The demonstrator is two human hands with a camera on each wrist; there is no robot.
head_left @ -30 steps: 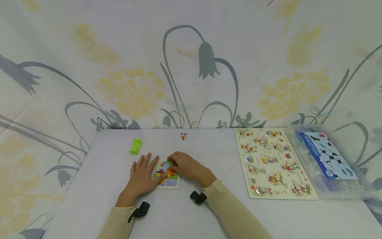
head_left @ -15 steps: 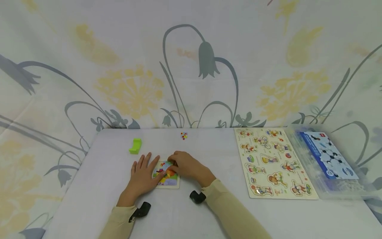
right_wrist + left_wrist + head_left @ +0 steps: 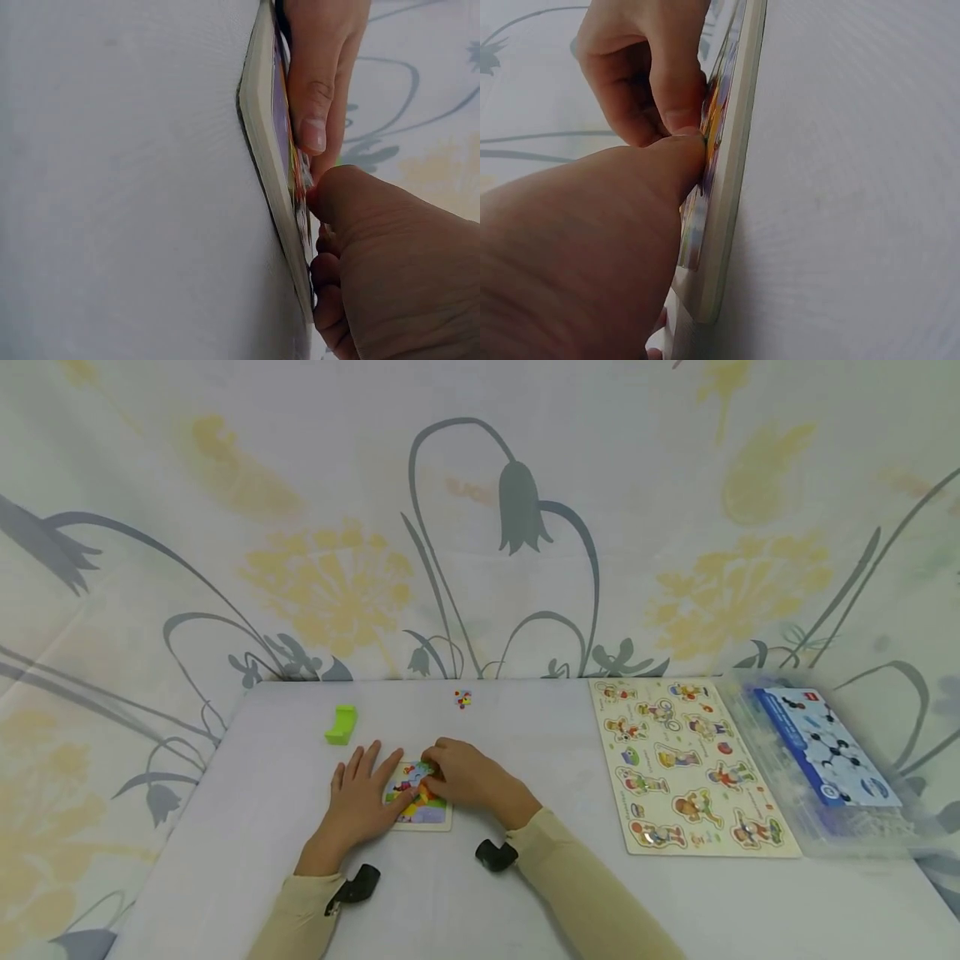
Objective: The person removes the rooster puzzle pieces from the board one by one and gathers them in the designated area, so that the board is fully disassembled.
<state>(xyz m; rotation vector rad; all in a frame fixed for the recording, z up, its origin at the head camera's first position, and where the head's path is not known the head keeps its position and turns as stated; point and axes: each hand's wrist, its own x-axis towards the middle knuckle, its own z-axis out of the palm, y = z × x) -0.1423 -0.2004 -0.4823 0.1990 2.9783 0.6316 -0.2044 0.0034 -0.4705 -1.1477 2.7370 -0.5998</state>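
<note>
A small picture puzzle in a pale wooden frame lies flat on the table. My left hand rests at its left side with fingers spread, its thumb reaching across onto the colourful picture. Over the puzzle's upper right part, my right hand has its fingers curled and pinches a puzzle piece at the surface, mostly hidden by the fingertips. From the left wrist, the right hand's thumb comes down close to the left thumb. The right wrist view shows the puzzle's pale edge along the tabletop.
A loose puzzle piece lies near the table's back edge. Left of it stands a bright green bracket-shaped block. To the right are a large wooden board with figure pieces and a clear plastic box with a blue molecule-printed card.
Both hands stay almost where they were over the puzzle. The right fingers and left thumb shift only very slightly; the whole head view drifts up a little.
</note>
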